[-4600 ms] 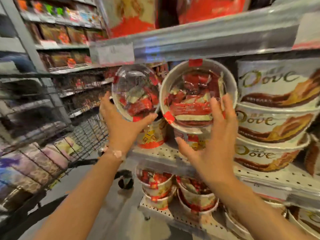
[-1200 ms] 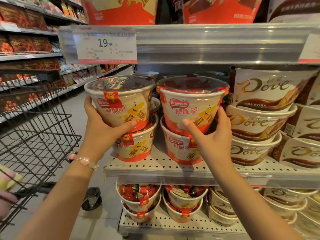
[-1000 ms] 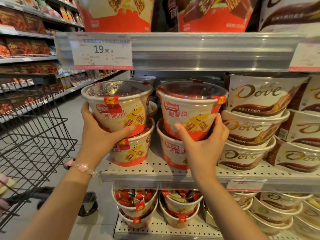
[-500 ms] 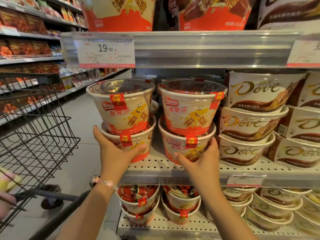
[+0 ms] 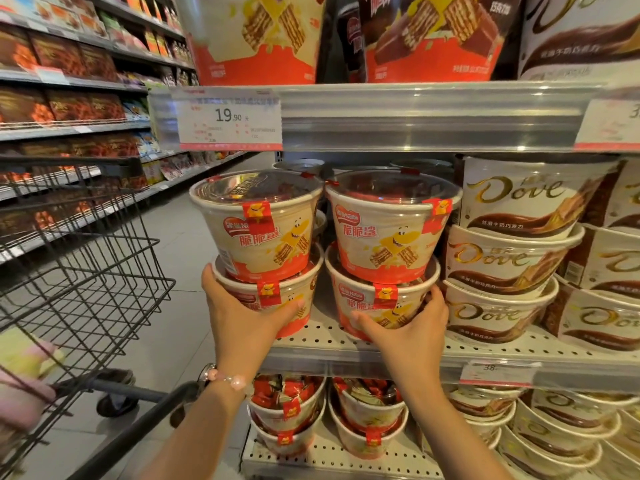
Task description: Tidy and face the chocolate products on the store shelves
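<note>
Nearest: your forearms rise from the bottom edge, a pink bead bracelet [image 5: 227, 378] on the left wrist. At near left stands a wire shopping cart [image 5: 86, 271] holding a pink and yellow package [image 5: 24, 372].

Lower shelf [image 5: 329, 459], below your hands: stacked tubs of red-wrapped chocolates [image 5: 287, 407] at left, more Dove tubs at right.

Middle shelf [image 5: 346, 344], perforated white metal:
- Your left hand [image 5: 242, 323] grips the lower left Nestlé wafer tub [image 5: 277, 299]; the thumb curls across its front, and the rest of the fingers [image 5: 209, 277] wrap its left side.
- Your right hand [image 5: 408, 327] grips the lower right Nestlé wafer tub [image 5: 377, 303]; the thumb lies along its lower front, and the other fingers hook round its right side.
- Both lower tubs rest on the shelf near its front edge, label forward.
- An upper left Nestlé tub [image 5: 259, 223] sits on the lower left one, and an upper right Nestlé tub [image 5: 391, 220] on the lower right one; both have clear lids and face forward.
- Dove chocolate tubs [image 5: 505, 258] are stacked three high just right of the Nestlé stacks.

Above: a shelf rail carrying a price tag [image 5: 230, 121] reading 19.90.

Top shelf: large wafer boxes [image 5: 259, 32] in red and cream.

Far left: aisle shelving [image 5: 69, 98] with dark snack packets.
</note>
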### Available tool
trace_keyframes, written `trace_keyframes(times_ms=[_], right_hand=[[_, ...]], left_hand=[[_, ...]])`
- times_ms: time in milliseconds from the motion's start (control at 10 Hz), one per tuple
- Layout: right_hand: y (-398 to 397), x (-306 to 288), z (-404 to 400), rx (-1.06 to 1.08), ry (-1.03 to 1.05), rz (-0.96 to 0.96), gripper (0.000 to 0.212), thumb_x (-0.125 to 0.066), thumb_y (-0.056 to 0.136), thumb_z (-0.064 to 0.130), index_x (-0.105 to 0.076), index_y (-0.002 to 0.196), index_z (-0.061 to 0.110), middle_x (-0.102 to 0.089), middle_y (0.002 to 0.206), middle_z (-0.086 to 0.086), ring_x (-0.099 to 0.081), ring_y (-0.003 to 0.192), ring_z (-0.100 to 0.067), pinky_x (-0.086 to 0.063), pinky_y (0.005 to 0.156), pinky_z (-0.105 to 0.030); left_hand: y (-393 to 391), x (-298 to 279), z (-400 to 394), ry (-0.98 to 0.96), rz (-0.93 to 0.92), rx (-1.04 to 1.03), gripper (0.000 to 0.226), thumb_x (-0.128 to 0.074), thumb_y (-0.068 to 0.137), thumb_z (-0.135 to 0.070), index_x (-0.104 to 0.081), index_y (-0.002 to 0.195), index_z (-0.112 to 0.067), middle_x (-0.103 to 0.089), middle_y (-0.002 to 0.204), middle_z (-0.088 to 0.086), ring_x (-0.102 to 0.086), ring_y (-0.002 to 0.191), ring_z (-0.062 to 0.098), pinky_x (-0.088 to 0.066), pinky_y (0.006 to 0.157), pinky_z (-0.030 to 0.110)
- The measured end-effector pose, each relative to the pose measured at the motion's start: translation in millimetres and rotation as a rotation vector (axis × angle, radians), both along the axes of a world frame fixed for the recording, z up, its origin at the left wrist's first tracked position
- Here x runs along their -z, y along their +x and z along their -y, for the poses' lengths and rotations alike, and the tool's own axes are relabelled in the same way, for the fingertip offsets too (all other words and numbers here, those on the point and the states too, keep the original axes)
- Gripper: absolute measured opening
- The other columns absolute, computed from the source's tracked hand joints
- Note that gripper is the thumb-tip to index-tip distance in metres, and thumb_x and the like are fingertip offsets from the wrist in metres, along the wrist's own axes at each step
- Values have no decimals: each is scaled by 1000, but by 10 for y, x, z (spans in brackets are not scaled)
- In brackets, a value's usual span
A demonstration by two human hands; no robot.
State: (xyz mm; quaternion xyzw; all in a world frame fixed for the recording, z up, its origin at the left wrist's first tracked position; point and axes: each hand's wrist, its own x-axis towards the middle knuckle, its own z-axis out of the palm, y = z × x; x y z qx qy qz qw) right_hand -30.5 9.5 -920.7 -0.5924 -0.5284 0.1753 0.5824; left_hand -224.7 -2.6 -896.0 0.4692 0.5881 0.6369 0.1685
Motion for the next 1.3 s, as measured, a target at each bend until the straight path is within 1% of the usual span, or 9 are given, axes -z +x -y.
trace_keyframes(times_ms=[200,300,400,500,700,1000,1100,1200,1300], right_hand=[[11,8,3,-25,2,17,113,-90,45,41,-33,140,16,-45,126,-6,-35,122,-16,-37,101,-35],[18,2,45,-64,36,-17,115,-90,52,34,-26,145,16,-42,137,-4,-35,129,-15,-35,105,-33],[10,39,94,-112,70,-54,116,-87,60,32,-13,148,23,-34,147,-1,-35,135,-17,-37,109,-41],[1,69,117,-131,111,-33,113,-85,64,31,-10,149,28,-33,149,2,-35,136,-14,-37,109,-42],[12,72,118,-168,130,-29,109,-82,70,28,-8,150,28,-30,150,5,-31,138,-12,-35,111,-37],[77,32,141,-264,94,-42,113,-82,68,27,-4,150,29,-28,151,5,-31,137,-12,-35,111,-41],[129,-101,200,-379,42,-148,108,-83,68,26,-10,147,35,-35,144,11,-40,131,-6,-39,108,-37],[218,-300,272,-479,-76,-322,106,-86,58,44,-18,140,40,-43,129,26,-49,119,3,-42,103,-31],[293,-597,452,-500,-272,-471,91,-80,61,36,-24,132,39,-47,113,27,-51,100,12,-39,97,-28]], left_hand=[[2,-23,29,-35,-44,-1,129,-91,44,-35,-7,142,-35,-32,144,-1,-37,130,17,-39,98,35],[11,-70,68,-78,-132,-70,141,-90,40,-42,2,145,-31,-10,150,-2,-16,140,21,-29,106,41],[16,-105,118,11,-212,-87,141,-90,41,-42,5,144,-37,-1,151,-15,-8,142,14,-23,109,39],[46,-128,119,54,-272,-65,135,-89,48,-37,6,143,-41,-6,153,-11,-12,142,14,-27,112,48],[90,-129,84,55,-334,-102,134,-87,54,-32,9,147,-26,-14,153,3,-13,141,16,-23,114,41],[123,-172,123,-5,-325,-121,132,-86,57,-35,12,144,-37,-8,156,-4,-7,144,16,-21,115,49],[125,-214,111,-80,-291,-128,129,-87,53,-37,5,144,-38,-15,155,-1,-12,143,20,-24,113,51],[128,-294,160,-37,-170,-83,118,-81,43,-50,-15,140,-38,-33,145,-2,-33,135,20,-36,106,47],[266,-555,336,-12,-37,-92,102,-82,56,-36,-23,138,-30,-31,131,-15,-37,123,1,-37,98,15]])
